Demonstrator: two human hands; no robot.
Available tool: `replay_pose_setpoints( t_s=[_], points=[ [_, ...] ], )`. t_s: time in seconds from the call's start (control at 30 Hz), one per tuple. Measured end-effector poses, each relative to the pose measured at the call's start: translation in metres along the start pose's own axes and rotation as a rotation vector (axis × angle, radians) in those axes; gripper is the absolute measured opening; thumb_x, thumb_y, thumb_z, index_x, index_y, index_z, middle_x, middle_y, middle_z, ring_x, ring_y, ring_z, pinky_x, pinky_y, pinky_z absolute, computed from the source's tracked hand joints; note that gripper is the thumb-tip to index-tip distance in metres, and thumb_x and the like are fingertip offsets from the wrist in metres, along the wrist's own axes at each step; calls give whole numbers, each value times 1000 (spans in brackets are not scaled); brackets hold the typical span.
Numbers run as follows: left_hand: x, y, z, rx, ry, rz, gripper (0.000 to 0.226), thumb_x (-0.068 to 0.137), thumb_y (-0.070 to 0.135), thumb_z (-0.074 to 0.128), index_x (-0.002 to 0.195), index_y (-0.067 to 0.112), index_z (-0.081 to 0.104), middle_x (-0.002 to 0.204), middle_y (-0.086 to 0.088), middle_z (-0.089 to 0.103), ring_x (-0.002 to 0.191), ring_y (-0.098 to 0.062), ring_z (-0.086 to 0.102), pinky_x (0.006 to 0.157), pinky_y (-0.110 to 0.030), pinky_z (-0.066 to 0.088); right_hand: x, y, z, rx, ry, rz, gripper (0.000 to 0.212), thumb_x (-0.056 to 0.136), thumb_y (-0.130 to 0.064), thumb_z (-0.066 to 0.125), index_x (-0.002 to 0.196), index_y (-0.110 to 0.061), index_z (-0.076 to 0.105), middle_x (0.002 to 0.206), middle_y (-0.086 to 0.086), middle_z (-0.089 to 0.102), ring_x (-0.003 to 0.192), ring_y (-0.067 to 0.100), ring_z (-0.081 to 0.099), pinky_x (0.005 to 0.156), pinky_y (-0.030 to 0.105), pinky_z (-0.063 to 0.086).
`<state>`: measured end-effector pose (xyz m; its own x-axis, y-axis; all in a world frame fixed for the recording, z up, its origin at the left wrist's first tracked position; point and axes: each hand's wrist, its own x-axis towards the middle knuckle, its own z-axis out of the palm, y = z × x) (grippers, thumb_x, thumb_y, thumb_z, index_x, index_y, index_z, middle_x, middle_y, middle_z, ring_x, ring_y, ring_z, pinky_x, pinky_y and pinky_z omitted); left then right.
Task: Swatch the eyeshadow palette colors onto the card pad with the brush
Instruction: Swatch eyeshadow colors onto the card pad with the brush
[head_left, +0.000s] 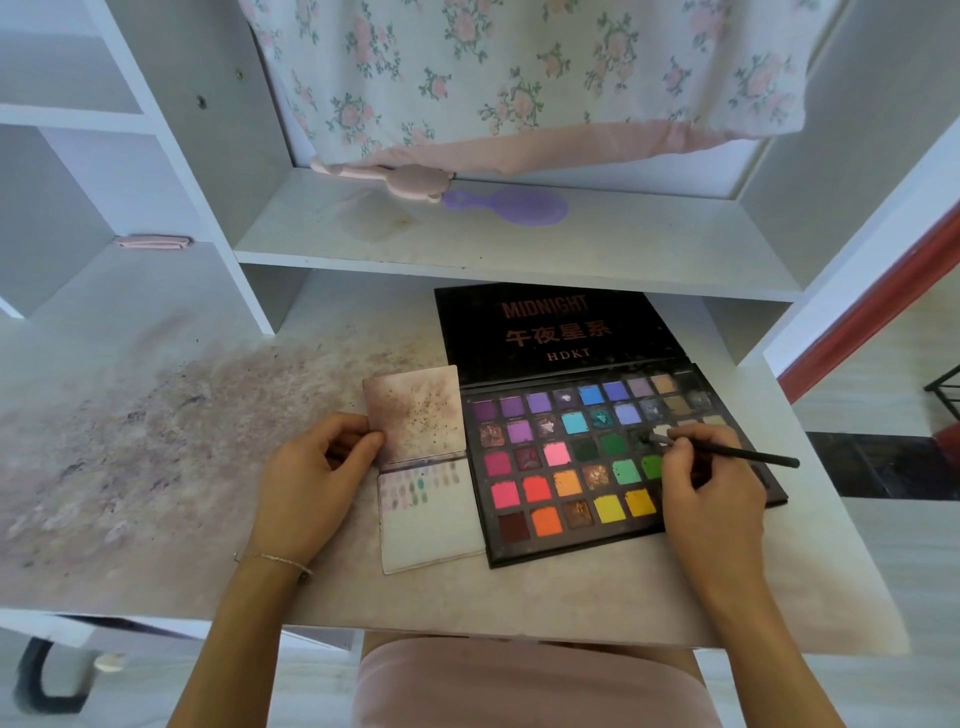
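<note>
An open eyeshadow palette (571, 467) with several rows of bright pans lies on the desk, its black lid flat behind it. My right hand (711, 493) grips a thin black brush (748, 454), whose tip touches a dark pan in the palette's right half. Left of the palette lies the card pad (436, 525), its stained cover folded back; small swatch marks line the top of the white page. My left hand (311, 478) pinches the left edge of the folded-back cover.
The white desk (156, 467) is smeared with purple powder on its left half. A shelf (519, 244) above holds a purple hand mirror (509, 205) and a pink object (384, 176). Floral fabric hangs behind. White cubby dividers stand at left.
</note>
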<state>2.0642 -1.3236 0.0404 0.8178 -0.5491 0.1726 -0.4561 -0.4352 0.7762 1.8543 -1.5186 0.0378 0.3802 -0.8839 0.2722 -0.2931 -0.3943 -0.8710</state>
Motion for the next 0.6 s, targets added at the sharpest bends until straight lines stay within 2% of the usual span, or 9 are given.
replay_pose_setpoints(
  t_s=[0.1, 0.27, 0.6],
  points=[
    [0, 0, 0, 7, -10, -8, 8, 84, 14, 63, 88, 20, 67, 74, 15, 62, 71, -1, 58, 63, -11, 40, 1, 2, 1, -22, -14, -7, 20, 91, -6, 46, 86, -25, 51, 77, -13, 56, 77, -18, 54, 51, 2, 42],
    [0, 1, -1, 20, -11, -4, 8, 84, 15, 62, 88, 20, 67, 74, 15, 62, 71, 1, 57, 63, -10, 39, 1, 3, 0, -24, -8, -15, 16, 91, -6, 46, 89, -21, 52, 78, -13, 56, 76, -18, 54, 50, 2, 42],
    [0, 2, 0, 0, 4, 4, 12, 83, 13, 63, 82, 26, 63, 72, 15, 62, 69, 0, 56, 62, -13, 40, 1, 1, 0, -22, -2, -20, 20, 91, -5, 46, 87, -23, 52, 79, -12, 56, 76, -16, 55, 49, 3, 42]
  ],
)
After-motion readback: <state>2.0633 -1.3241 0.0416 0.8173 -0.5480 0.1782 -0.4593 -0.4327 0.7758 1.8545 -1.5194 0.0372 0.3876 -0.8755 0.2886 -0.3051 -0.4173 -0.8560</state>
